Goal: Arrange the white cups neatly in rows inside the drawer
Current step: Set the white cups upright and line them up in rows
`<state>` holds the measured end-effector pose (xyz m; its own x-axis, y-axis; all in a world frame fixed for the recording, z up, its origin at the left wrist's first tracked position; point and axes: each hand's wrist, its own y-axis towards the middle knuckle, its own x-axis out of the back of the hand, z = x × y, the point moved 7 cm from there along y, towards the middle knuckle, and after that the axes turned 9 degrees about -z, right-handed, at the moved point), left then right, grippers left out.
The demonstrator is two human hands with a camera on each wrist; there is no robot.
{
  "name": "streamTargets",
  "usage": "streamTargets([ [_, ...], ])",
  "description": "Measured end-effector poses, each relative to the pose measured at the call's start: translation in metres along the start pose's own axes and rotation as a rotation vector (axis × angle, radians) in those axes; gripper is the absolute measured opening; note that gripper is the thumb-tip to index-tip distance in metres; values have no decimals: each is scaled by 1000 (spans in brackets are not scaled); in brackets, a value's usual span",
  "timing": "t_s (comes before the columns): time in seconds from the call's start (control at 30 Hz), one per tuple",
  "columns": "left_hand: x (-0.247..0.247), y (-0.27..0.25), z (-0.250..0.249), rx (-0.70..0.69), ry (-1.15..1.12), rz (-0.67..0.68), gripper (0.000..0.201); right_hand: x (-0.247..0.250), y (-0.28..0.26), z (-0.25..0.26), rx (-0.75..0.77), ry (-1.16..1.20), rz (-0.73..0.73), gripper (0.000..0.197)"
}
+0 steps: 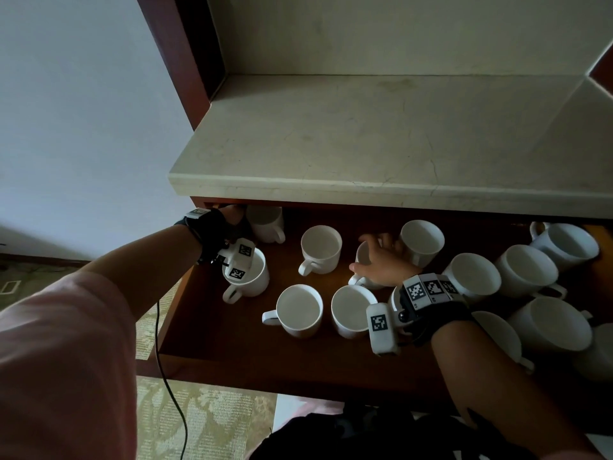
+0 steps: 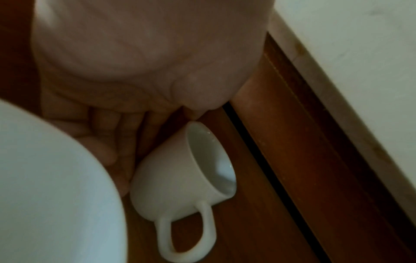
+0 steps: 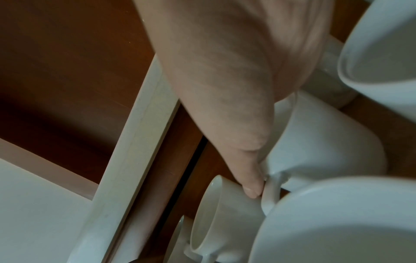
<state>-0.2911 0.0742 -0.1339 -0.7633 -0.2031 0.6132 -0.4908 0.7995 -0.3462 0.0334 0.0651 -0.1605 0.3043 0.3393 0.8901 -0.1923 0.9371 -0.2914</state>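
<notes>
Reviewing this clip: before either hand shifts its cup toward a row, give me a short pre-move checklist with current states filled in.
1. Right hand has its cup: ok; thumb and fingers wrap its wall in the right wrist view.
2. Left hand has the back-left cup: cannot tell; fingers lie alongside it, contact unclear.
3. Cups upright: ok for all in the head view.
4. Rows formed: not ok; cups stand scattered, handles pointing differently.
5. Free floor in the drawer: ok; bare wood front left.
6. Right-side cluster spaced: not ok; cups crowd together.
</notes>
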Motion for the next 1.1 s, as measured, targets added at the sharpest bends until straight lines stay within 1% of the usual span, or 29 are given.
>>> streamTargets([
  [0.03, 0, 3, 3, 12, -25, 17, 19, 0, 0, 0, -2, 7, 5, 69],
  [0.13, 4, 13, 12, 43, -49, 73, 41, 1, -1, 1, -5, 18, 13, 69],
  [0.17, 5, 13, 12, 61, -68, 85, 45, 1, -2, 1, -5, 17, 14, 69],
  [0.23, 0, -2, 8, 117, -106, 159, 41, 2, -3, 1, -5, 10, 13, 70],
  [0.3, 0, -25, -2, 147, -98, 179, 36, 4, -5, 2, -7, 0, 15, 72],
  [0.4, 1, -44, -7, 162, 26, 210, 39, 6, -7, 6, -2, -19, 35, 76],
  [0.53, 10, -56, -11, 94, 251, 234, 46, 10, -7, 8, -9, -27, 29, 77],
  [0.63, 13, -64, -8, 46, 330, 249, 67, 7, -6, 6, -27, -36, 42, 78],
  [0.7, 11, -69, -4, 38, 351, 260, 78, 6, -5, 5, -31, -38, 44, 78],
  [0.77, 10, -78, 2, 85, 350, 245, 78, 5, -5, 5, -36, -40, 35, 78],
  [0.8, 7, -80, 4, 86, 358, 243, 78, 4, -5, 5, -40, -42, 31, 78],
  [0.87, -6, -75, 5, -25, 515, 299, 76, 1, -4, 5, -47, -38, 22, 77],
  [0.93, -15, -75, 1, -139, 604, 289, 64, 1, -3, 5, -49, -33, 1, 75],
  [1.0, -22, -77, 3, -179, 653, 300, 62, 1, -3, 4, -46, -20, -16, 72],
  [1.1, -23, -79, 18, -180, 668, 350, 70, 1, -3, 3, -25, 12, -25, 68],
])
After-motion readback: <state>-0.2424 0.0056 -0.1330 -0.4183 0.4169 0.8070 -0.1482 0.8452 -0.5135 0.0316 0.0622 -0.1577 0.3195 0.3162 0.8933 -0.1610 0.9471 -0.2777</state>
